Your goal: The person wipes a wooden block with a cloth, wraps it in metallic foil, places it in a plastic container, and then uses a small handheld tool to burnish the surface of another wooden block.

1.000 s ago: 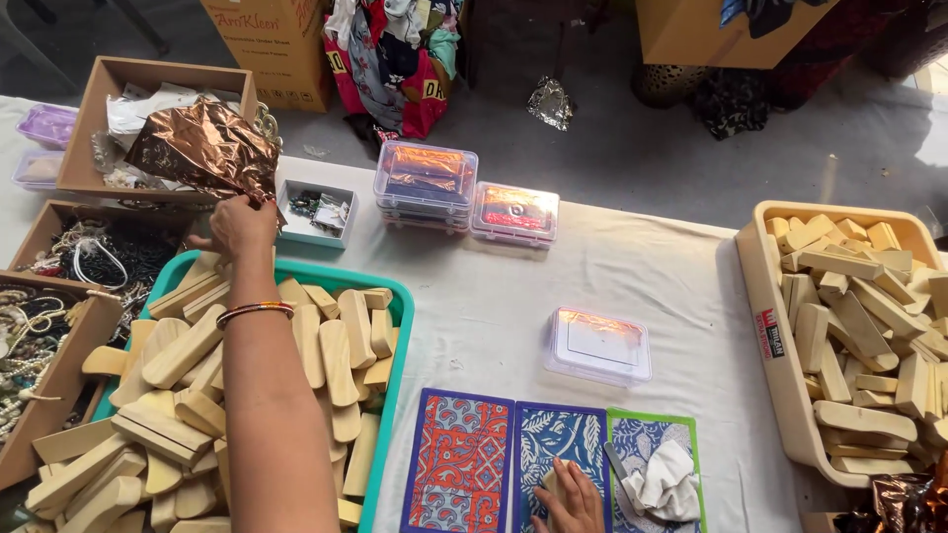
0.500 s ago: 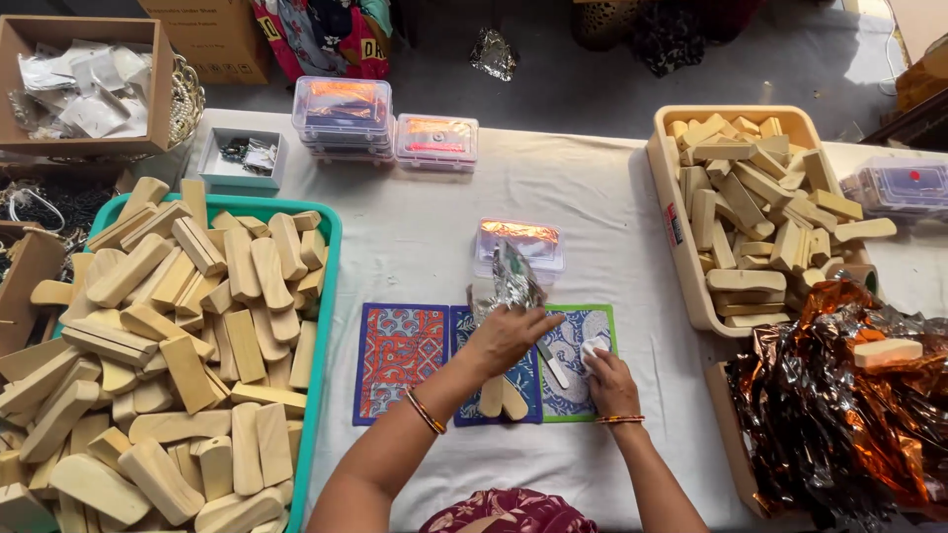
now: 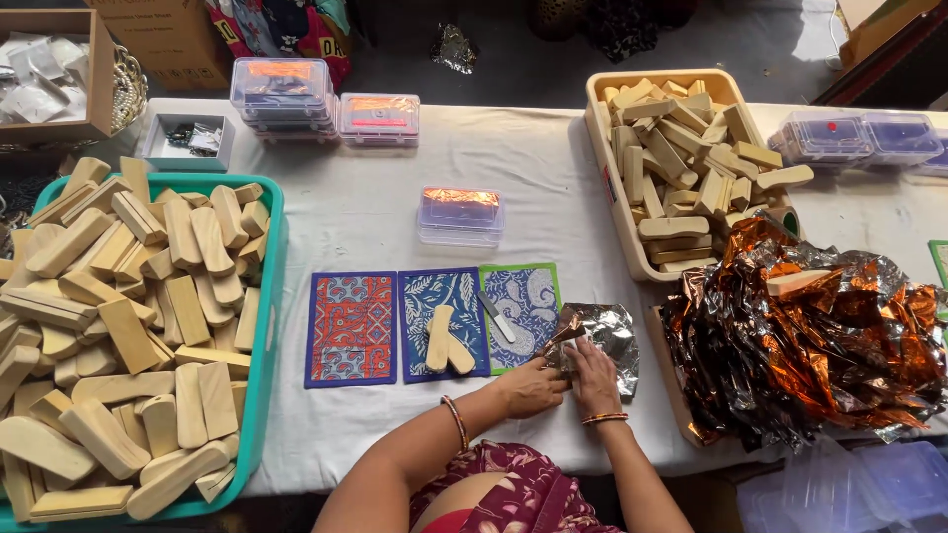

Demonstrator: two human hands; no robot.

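Your left hand [image 3: 533, 388] has come off the printed mats [image 3: 441, 321] to meet your right hand [image 3: 595, 377], and both now pinch the foil sheet [image 3: 602, 336] lying just ahead of your fingers, so wrapping has begun.

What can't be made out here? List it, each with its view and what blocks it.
- Head view: whatever lies under the foil sheet, hidden by the foil, the left hand and the right hand.
- Head view: the teal tray of wooden blocks, cut off by the left and bottom edges.
- Head view: contents of the small grey box, too small to tell.
- Head view: the bin under the crumpled copper foil pile, mostly covered by it.
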